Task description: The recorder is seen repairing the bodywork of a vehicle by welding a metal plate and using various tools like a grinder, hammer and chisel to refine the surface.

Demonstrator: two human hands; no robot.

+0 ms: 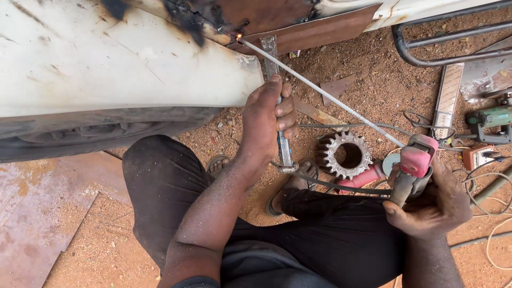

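Head view, person crouched on red gravel ground (pixel 373 90) beside a white vehicle body panel (pixel 106 64). Right hand (pixel 434 205) is wrapped tight around a pink-and-grey electrode holder (pixel 416 165); the clamp grips the lower end of a long, thin, pale grey welding rod (pixel 320 90). The rod runs straight, up and to the left, and its far tip touches a rusty brown patch plate (pixel 320 32) at the panel's edge, where a small orange spark (pixel 238 36) shows. Left hand (pixel 266 120) is closed around a flat, narrow, dull grey metal bar (pixel 277 101), held near its middle, its upper end pressed against the same plate just beside the spark. Judgement: the rod looks light and stiff but slender, likely to waver at the tip if held only by the far end; its coating may chip, and the tip is hot, so hold is best kept at the insulated holder handle. The bar looks rigid and moderately heavy, with bare, possibly sharp edges; mid-length grip looks sound. A toothed steel gear (pixel 344 154) lies on the ground between the hands, near a green power tool (pixel 490 120) and loose cables (pixel 496 213) at right.
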